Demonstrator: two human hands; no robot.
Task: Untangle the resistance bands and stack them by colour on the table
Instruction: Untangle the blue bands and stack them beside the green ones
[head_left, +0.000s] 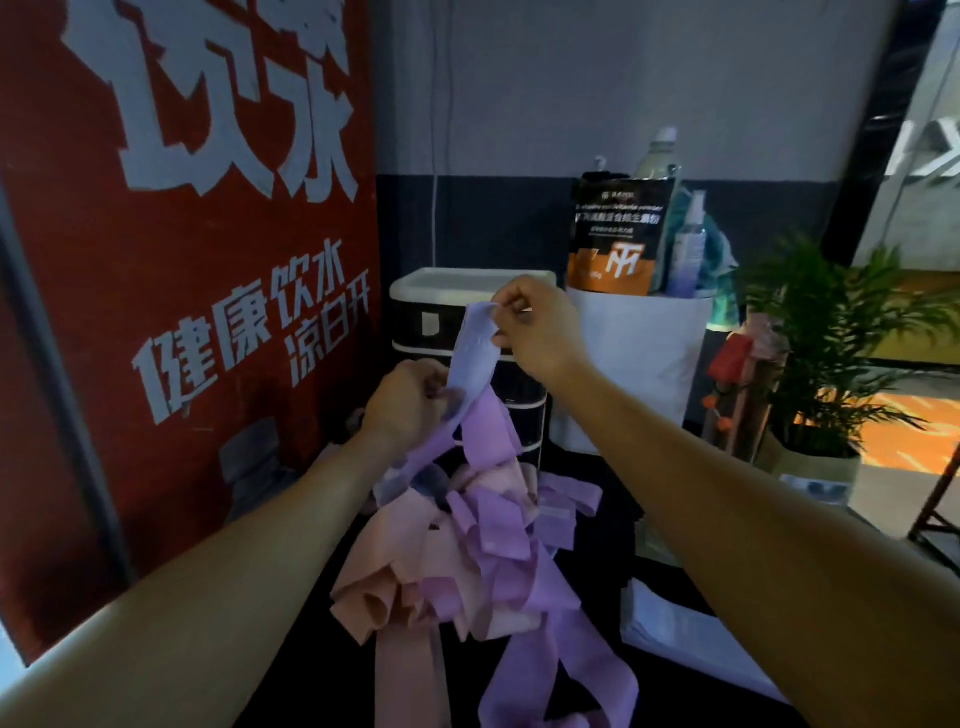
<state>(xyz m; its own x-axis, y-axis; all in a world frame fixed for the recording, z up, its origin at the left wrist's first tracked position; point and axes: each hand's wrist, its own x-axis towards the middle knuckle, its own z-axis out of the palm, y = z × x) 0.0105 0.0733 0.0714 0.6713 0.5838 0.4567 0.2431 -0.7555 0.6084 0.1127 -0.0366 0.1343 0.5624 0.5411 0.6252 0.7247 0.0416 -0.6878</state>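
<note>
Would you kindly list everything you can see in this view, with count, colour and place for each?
pale lilac band: one, held up between both hands.
tangled bands: count unclear, purple and peach-pink, heaped on the dark table, ends trailing toward the camera.
red sign: one, white lettering, left.
drawer unit: one, white top, dark fronts, behind the hands.
pouch: one, black and orange, on a white stand.
bottles: two, clear, beside the pouch.
potted plant: one, green, right.
left hand: pinches the band low.
right hand: pinches its top end.
</note>
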